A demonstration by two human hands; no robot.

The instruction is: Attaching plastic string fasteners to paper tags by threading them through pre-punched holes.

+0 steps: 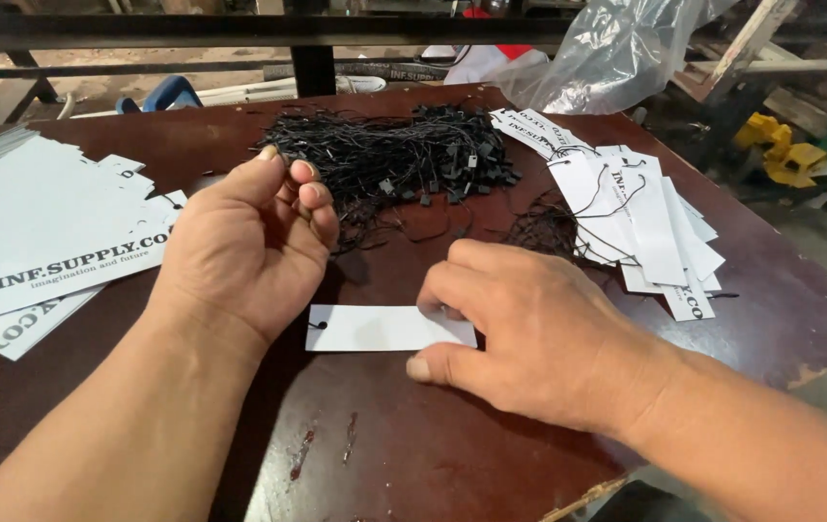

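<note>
Workshop, dark brown table [452,454], scuffed. Blank white card tag [375,329] lies flat at centre, punched hole at its 9 o'clock end. Right hand [520,338] pins its 3 o'clock end, fingers flat, nothing gripped. Left hand [249,242] hovers at the tag's 11 o'clock, fingers curled; can't tell if it pinches a cord. Black cord pile [394,155] at 12. Tag looks light, thin, creasable: take it by the edges near the hole.

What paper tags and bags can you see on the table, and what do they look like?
Single tag: table middle, under the right hand; white rectangle, hole at one end.
Strung tags: right side; white strips with black strings, fanned in a heap.
Tag stack: left side; white cards with dark print.
Plastic bag: far right edge; clear, crumpled.
</note>
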